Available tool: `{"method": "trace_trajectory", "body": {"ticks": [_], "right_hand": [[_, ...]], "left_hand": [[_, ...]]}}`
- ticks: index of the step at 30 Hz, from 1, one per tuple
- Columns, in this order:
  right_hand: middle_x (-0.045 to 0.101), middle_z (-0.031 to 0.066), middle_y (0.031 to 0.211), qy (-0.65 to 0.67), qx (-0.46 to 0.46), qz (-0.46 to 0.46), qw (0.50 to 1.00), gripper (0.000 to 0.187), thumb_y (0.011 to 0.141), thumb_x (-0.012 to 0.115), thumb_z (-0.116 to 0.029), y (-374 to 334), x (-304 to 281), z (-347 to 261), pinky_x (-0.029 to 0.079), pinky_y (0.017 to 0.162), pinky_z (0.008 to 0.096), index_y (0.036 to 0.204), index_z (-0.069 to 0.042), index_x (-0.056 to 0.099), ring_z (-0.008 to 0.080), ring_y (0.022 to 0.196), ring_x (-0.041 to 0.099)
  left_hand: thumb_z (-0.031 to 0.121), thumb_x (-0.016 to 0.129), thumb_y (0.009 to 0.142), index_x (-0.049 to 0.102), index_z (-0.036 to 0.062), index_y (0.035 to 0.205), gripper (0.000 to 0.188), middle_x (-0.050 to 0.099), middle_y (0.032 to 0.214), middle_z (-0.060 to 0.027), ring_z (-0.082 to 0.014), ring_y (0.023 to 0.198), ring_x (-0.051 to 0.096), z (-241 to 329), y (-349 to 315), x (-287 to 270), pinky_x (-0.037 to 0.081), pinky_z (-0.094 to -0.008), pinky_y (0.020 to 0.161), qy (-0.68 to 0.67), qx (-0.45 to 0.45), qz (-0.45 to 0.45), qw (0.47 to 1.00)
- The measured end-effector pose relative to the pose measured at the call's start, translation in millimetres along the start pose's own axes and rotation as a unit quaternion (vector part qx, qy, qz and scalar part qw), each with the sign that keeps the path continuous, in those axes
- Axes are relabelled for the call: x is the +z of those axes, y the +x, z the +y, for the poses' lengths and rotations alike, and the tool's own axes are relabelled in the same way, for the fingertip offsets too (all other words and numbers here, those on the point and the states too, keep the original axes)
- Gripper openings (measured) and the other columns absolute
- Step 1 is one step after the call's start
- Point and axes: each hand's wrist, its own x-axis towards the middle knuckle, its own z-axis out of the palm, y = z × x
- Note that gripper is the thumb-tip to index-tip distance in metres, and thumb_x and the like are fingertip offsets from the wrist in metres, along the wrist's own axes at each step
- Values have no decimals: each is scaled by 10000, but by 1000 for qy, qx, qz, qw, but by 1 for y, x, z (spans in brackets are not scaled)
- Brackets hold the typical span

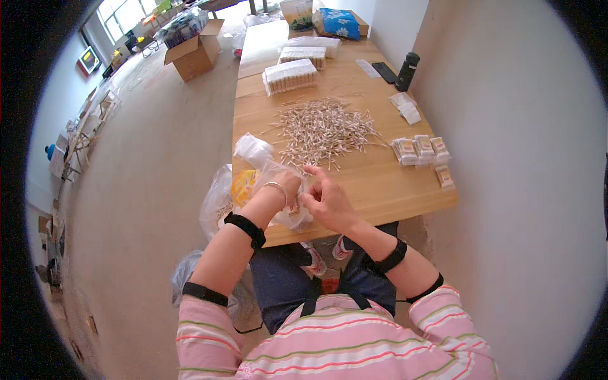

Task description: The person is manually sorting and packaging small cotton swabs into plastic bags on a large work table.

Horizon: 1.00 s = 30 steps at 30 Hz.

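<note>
Plastic crinkles between both hands at the near edge of the wooden table (392,190). The left hand (286,185) and the right hand (326,201) meet over a small clear bag (292,215), which sits right at the table's front edge, directly under the fingers and partly hanging past the wood. The left hand's fingers are curled into the bag's mouth and pinch its film; the right hand's fingers (311,171) are bent and pressed close together against the same opening, thumb side up. Whether a stick is held between them I cannot tell. Neither hand is nearer than the other: the bag lies between them, touching both.

Just beyond the fingers, further up the table, lies a loose heap of cotton swabs (324,132), the sticks pointing every way, with no common long axis. To the right of it sit small filled packets (421,151) in a short row. Further back stand stacked bundles of swabs (290,76), a black bottle (406,71) and a blue packet (339,23). A larger crumpled bag (216,201) hangs off the table's left side. The floor is pale and bare, with a cardboard box (196,54) standing open on it further into the room.
</note>
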Motion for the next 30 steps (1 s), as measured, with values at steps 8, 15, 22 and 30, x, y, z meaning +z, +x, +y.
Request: {"method": "trace_trajectory", "body": {"ticks": [8, 15, 22, 30], "right_hand": [[473, -21, 599, 114, -50, 0, 992, 422, 827, 564, -42, 20, -1, -21, 343, 480, 223, 1229, -1, 443, 44, 541, 430], [524, 10, 628, 109, -92, -46, 989, 364, 844, 552, -69, 25, -28, 17, 407, 518, 251, 1200, -26, 490, 65, 560, 463], [620, 232, 874, -180, 26, 289, 940, 256, 763, 599, -200, 73, -183, 134, 478, 751, 419, 905, 12, 623, 348, 853, 602], [579, 211, 1108, -402, 393, 359, 745, 430, 796, 613, -295, 65, -317, 192, 402, 936, 444, 1097, 6, 558, 346, 1073, 525]], "left_hand": [[210, 627, 778, 661, 108, 903, 165, 652, 898, -56, -196, 841, 595, -51, 50, 93, 486, -343, 728, -642, 9, 55, 765], [229, 573, 811, 678, 86, 943, 221, 668, 979, -93, -238, 908, 629, -17, 55, 43, 501, -352, 768, -243, 74, -42, 966], [230, 567, 813, 677, 73, 855, 196, 664, 827, -75, -202, 702, 607, -36, 79, 88, 487, -362, 614, -110, 5, -16, 994], [254, 637, 734, 701, 83, 821, 203, 682, 851, -117, -238, 712, 639, -14, 47, 30, 501, -369, 623, 27, 24, -45, 998]]}}
